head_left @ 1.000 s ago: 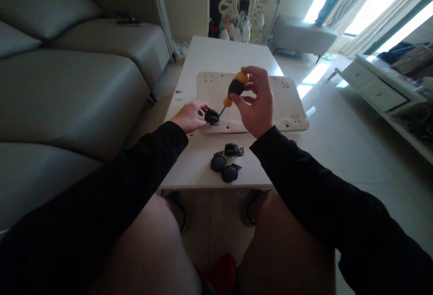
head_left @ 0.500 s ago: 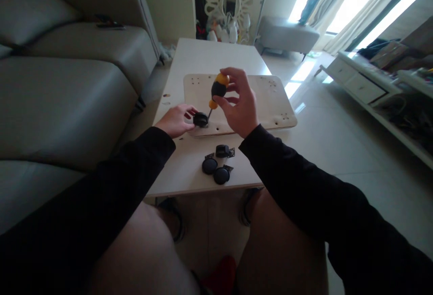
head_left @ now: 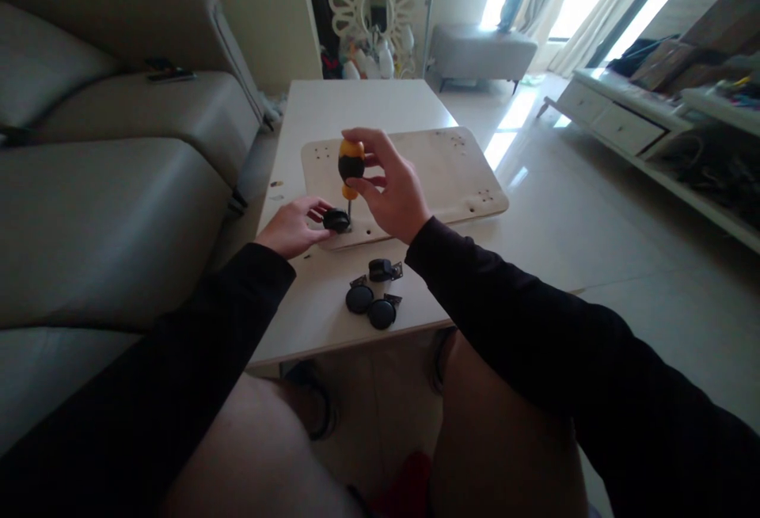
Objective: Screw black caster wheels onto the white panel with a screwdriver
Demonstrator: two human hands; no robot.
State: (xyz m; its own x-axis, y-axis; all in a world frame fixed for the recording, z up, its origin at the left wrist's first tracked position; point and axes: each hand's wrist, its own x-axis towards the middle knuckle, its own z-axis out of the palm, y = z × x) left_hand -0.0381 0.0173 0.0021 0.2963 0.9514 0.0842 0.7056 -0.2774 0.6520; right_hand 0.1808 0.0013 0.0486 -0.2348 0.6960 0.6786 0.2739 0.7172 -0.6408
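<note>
My right hand (head_left: 392, 181) grips the yellow and black handle of a screwdriver (head_left: 351, 163), which stands nearly upright. Its tip meets the near left corner of a pale wooden board (head_left: 409, 177), beside a black caster wheel (head_left: 336, 220). Fingers and thumb of my left hand (head_left: 295, 226) close around that caster from the left, keeping it on the board. Groups of small holes mark the board's other corners. Three loose casters with metal plates lie in front of the board: one on its side (head_left: 381, 270) and two flat ones (head_left: 359, 298) (head_left: 381, 314).
Board and casters rest on a white table (head_left: 332, 332). A grey sofa (head_left: 112, 217) runs along the left. At the right stands a low white cabinet (head_left: 623, 122) with things on it. A grey bench (head_left: 484, 55) and a sunburst mirror (head_left: 375, 7) are at the back.
The screwdriver has gone from leaning to nearly upright over the caster's plate. My left hand stays on the caster. The whole view has shifted slightly as my head turned.
</note>
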